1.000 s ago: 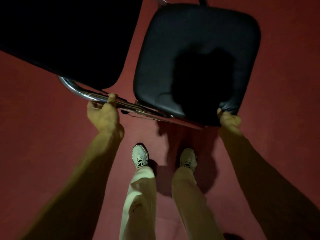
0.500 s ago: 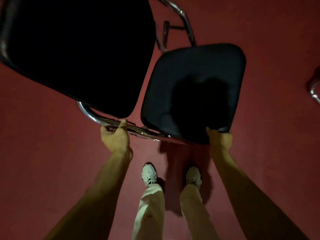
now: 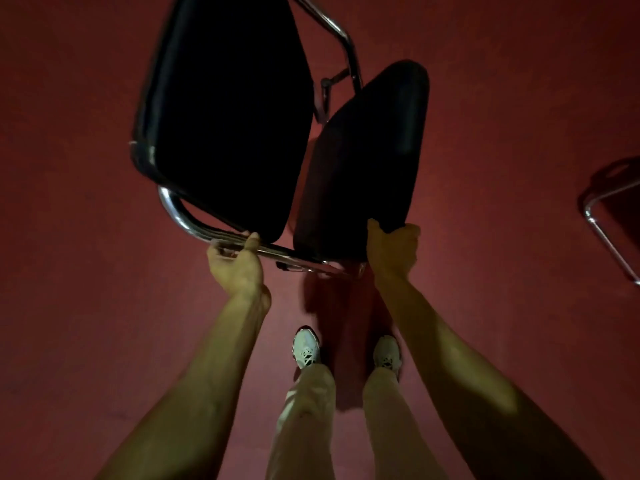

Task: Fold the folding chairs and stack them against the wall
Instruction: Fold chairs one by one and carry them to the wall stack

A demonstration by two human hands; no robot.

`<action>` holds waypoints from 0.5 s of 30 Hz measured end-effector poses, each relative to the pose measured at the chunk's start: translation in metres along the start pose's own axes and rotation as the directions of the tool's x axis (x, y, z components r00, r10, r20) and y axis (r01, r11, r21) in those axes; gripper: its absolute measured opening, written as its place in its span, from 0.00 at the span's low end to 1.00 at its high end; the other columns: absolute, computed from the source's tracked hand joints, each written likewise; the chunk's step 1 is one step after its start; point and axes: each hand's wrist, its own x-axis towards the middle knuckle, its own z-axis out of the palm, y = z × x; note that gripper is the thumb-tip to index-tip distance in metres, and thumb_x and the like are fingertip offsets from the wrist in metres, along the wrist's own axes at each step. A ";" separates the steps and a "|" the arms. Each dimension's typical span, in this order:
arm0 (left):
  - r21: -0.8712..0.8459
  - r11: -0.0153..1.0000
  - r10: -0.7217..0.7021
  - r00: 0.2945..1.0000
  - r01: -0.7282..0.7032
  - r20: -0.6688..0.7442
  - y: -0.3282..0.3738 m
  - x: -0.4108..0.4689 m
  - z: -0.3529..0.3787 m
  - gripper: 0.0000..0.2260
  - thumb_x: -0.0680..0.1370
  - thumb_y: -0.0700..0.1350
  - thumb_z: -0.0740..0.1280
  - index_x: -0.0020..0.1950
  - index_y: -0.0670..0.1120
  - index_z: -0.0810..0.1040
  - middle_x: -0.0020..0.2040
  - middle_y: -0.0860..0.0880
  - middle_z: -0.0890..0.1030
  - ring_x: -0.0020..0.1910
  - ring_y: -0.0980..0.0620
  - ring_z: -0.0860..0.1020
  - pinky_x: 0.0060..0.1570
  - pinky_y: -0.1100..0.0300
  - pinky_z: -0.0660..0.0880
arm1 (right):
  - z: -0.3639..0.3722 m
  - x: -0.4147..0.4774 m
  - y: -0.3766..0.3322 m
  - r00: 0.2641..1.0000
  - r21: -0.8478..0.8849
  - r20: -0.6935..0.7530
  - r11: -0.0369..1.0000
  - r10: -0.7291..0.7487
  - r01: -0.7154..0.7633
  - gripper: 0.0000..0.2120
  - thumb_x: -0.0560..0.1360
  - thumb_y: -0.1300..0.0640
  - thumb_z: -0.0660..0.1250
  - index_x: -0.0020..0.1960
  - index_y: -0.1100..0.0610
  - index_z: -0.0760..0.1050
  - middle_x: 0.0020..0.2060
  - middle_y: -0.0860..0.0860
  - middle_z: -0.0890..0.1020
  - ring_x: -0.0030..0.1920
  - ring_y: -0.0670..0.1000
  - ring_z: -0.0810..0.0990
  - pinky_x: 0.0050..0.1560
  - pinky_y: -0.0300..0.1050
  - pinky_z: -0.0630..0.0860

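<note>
since the earlier frame the seat [image 3: 363,161] has swung up from lying almost flat and broad to standing steep and narrow, its padded face now turned towards the backrest [image 3: 221,98]. only a thin wedge of red floor [image 3: 104,306] shows between the two. the whole folding chair [image 3: 242,168] has also turned, so the backrest now runs up and away from the person rather than across.

the left hand [image 3: 239,261] is wrapped round the chrome frame [image 3: 183,216] just below the backrest, thumb over the tube and fingers curled under it. the right hand [image 3: 393,247] grips the near edge of the seat, thumb on the near side and the fingers folded over the rim. both hands are full, with nothing slack in either.

i'd say the fold is well under way but not finished. the seat has not yet met the backrest, and the stacking has not begun.

by count there is one chair in the hands, held out in front of the person above the floor. a second chair [image 3: 606,216] shows only as a bent chrome tube and a dark pad at the right edge, well apart, and i can't tell whether it is folded. there are two hands and two pale shoes [image 3: 306,348] on the floor below. no wall is in view.
</note>
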 end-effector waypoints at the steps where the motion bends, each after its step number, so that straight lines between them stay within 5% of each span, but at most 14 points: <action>1: -0.003 1.000 -0.011 1.000 0.011 0.019 0.005 0.000 -0.001 0.12 0.75 0.33 0.71 0.49 0.46 0.71 0.42 0.51 0.78 0.44 0.54 0.79 0.52 0.61 0.77 | -0.003 0.000 -0.007 1.000 -0.040 0.002 0.999 -0.022 0.023 0.32 0.74 0.47 0.69 0.68 0.65 0.61 0.63 0.61 0.73 0.61 0.61 0.75 0.60 0.55 0.74; 4: 0.017 0.999 -0.050 0.986 0.048 0.160 0.025 0.003 -0.010 0.15 0.75 0.31 0.67 0.51 0.48 0.67 0.46 0.50 0.79 0.49 0.54 0.78 0.61 0.57 0.74 | -0.009 0.003 -0.023 0.993 -0.115 0.085 0.989 -0.084 0.093 0.37 0.74 0.47 0.70 0.73 0.64 0.58 0.65 0.61 0.74 0.63 0.61 0.75 0.61 0.53 0.74; 8: 0.222 0.975 -0.085 0.924 0.000 0.373 0.048 0.028 -0.049 0.24 0.68 0.30 0.63 0.60 0.49 0.68 0.56 0.51 0.75 0.55 0.54 0.74 0.60 0.59 0.68 | -0.002 -0.001 -0.036 0.969 -0.041 0.228 0.994 -0.093 0.105 0.29 0.72 0.51 0.73 0.69 0.59 0.68 0.62 0.55 0.77 0.60 0.57 0.77 0.54 0.44 0.74; 11: -0.033 0.994 -0.089 0.963 0.100 0.255 0.085 0.050 -0.068 0.36 0.69 0.34 0.60 0.75 0.55 0.61 0.53 0.52 0.73 0.53 0.52 0.74 0.61 0.60 0.68 | 0.007 -0.007 -0.045 0.970 0.011 0.229 0.997 -0.080 0.080 0.29 0.72 0.54 0.73 0.69 0.60 0.67 0.63 0.56 0.76 0.60 0.56 0.77 0.52 0.43 0.73; 13: -0.143 0.972 -0.164 0.974 0.186 0.154 0.103 0.074 -0.075 0.34 0.74 0.37 0.57 0.79 0.56 0.56 0.48 0.52 0.74 0.47 0.50 0.74 0.61 0.57 0.70 | 0.015 -0.010 -0.047 0.970 0.024 0.233 0.998 -0.069 0.065 0.29 0.72 0.55 0.73 0.69 0.60 0.68 0.62 0.56 0.77 0.60 0.57 0.77 0.52 0.42 0.72; 15: -0.100 0.965 -0.227 0.965 0.241 0.131 0.115 0.090 -0.081 0.27 0.74 0.42 0.57 0.75 0.51 0.67 0.43 0.51 0.73 0.44 0.49 0.73 0.59 0.53 0.72 | 0.023 -0.011 -0.047 0.970 0.022 0.230 0.997 -0.077 0.073 0.27 0.72 0.56 0.73 0.67 0.60 0.70 0.60 0.56 0.77 0.59 0.57 0.78 0.51 0.43 0.73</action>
